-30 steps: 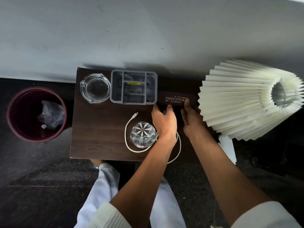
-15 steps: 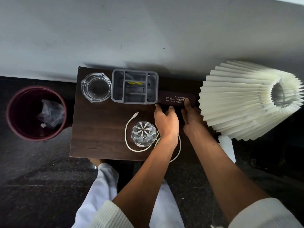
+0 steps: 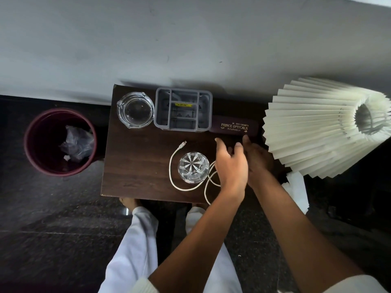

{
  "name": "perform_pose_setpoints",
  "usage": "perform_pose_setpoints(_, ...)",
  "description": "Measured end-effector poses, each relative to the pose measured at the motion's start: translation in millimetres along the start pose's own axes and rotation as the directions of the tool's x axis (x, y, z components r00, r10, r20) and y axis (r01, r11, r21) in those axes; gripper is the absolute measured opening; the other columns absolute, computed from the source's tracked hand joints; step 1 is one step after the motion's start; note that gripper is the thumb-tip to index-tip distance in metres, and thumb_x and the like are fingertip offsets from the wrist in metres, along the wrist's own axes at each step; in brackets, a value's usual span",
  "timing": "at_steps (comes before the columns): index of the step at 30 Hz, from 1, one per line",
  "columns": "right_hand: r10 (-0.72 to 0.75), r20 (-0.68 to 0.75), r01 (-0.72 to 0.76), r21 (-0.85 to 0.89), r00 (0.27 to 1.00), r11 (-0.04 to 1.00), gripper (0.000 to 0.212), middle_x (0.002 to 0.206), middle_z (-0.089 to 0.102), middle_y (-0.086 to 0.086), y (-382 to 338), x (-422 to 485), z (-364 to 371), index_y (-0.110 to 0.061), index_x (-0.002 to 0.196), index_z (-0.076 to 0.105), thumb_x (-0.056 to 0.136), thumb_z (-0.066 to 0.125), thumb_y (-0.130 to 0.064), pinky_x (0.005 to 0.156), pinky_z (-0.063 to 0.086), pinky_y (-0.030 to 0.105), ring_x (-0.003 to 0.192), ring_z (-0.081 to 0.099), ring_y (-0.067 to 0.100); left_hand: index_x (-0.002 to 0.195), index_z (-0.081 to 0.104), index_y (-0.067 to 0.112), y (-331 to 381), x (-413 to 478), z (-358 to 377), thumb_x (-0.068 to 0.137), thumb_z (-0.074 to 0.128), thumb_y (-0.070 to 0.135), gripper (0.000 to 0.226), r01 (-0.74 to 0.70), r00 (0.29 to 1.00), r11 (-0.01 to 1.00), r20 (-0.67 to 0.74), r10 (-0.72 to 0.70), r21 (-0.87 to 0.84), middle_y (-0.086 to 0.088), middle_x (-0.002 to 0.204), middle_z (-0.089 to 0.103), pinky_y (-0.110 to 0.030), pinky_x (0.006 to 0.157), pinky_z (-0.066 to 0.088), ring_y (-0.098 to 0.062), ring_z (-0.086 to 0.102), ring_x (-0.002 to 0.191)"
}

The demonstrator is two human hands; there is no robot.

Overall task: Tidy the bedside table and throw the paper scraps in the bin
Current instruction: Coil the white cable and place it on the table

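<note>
- Scraps: one small white paper scrap (image 3: 67,157) lies at the bottom of the bin (image 3: 27,144), just beside a crumpled clear plastic bag (image 3: 78,142).
- The bin is dark red and round, standing on the dark floor just to the left of the bedside table (image 3: 137,166).
- The bedside table is dark wood, with its far edge against a pale wall.
- Left hand (image 3: 231,166) hovers over the right part of the table; its fingers are loose and slightly bent, spread apart, and it holds nothing.
- Right hand (image 3: 259,160) lies just behind it, partly hidden by it. One straight finger reaches the near edge of the spectacle case (image 3: 232,126). Nothing is clamped in the hand, and its other fingers are hidden.
- The spectacle case is dark with gold lettering. It lies along the back of the table, its left end touching the grey organiser (image 3: 208,111).
- The grey organiser has several compartments; a yellow label (image 3: 183,105) shows inside.
- A glass ashtray (image 3: 135,109) sits just left of the organiser, in the table's back left corner.
- A cut-glass tumbler (image 3: 193,168) stands upright near the front, just left of the left hand.
- A white cable (image 3: 171,168) loops round the tumbler and trails off the front edge.
- A pleated cream lampshade (image 3: 313,132) hangs over the table's right side.
- White trousers (image 3: 135,250) and cream sleeve cuffs show at the bottom.
</note>
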State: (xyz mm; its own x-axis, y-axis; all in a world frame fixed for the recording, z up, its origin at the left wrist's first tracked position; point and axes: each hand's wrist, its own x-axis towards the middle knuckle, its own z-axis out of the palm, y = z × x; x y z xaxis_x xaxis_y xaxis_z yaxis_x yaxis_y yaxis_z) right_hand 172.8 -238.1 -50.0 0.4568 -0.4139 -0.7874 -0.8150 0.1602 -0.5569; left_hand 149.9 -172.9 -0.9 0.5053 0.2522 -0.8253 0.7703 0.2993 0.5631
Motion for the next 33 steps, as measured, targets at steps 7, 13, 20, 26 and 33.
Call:
perform_pose_setpoints(7,-0.209,-0.006,0.201,-0.240,0.978,0.950,0.026,0.110,0.073,0.005,28.3,-22.6,-21.8,-0.011,0.115,0.068,0.092,0.072,-0.023,0.087,0.057,0.032,0.102,0.069,0.018,0.130,0.065,0.031,-21.1,-59.8,-41.6,0.102,0.056,0.024,0.031,-0.192,0.968,0.981,0.174,0.182,0.041,0.007,0.129,0.068,-0.011,0.088,0.051,-0.001,0.065,0.115)
perform_pose_setpoints(13,-0.295,0.137,0.325,-0.363,0.946,0.873,0.009,0.102,0.073,-0.008,54.9,-48.8,-33.7,-0.028,0.101,0.068,0.094,0.070,-0.023,0.087,0.059,0.031,0.097,0.069,0.009,0.100,0.070,0.031,-67.0,-66.0,-118.2,0.100,0.061,0.017,0.017,-0.224,0.972,0.946,-0.024,0.236,0.235,0.010,0.093,0.074,-0.032,0.087,0.060,-0.002,0.070,0.091)
perform_pose_setpoints(20,-0.339,0.199,0.393,-0.419,0.919,0.819,0.015,0.108,0.071,-0.011,73.8,-72.0,-31.1,-0.022,0.109,0.069,0.094,0.070,-0.020,0.078,0.056,0.018,0.097,0.067,0.000,0.137,0.060,0.021,-94.1,-2.3,-182.7,0.092,0.069,0.015,0.046,-0.347,0.845,0.447,0.068,0.530,0.825,-0.006,0.135,0.052,-0.025,0.080,0.052,-0.021,0.053,0.119)
perform_pose_setpoints(26,-0.348,0.232,0.417,-0.446,0.908,0.792,0.014,0.107,0.071,-0.007,78.7,-75.6,-34.4,-0.019,0.107,0.070,0.093,0.072,-0.019,0.074,0.050,0.013,0.096,0.065,-0.001,0.141,0.055,0.026,-86.9,35.9,-191.4,0.089,0.073,0.018,0.056,-0.378,0.859,0.264,0.230,0.457,0.887,-0.007,0.145,0.041,-0.041,0.077,0.061,-0.024,0.048,0.122)
perform_pose_setpoints(33,-0.345,0.251,0.426,-0.464,0.904,0.777,0.014,0.109,0.070,-0.004,78.7,-74.0,-47.2,-0.022,0.104,0.069,0.091,0.072,-0.016,0.074,0.051,0.014,0.097,0.065,-0.001,0.109,0.072,0.018,-86.8,47.0,-197.2,0.088,0.077,0.017,0.022,-0.504,0.761,0.135,0.364,0.537,0.853,-0.004,0.121,0.056,-0.035,0.053,0.056,-0.021,0.057,0.103)
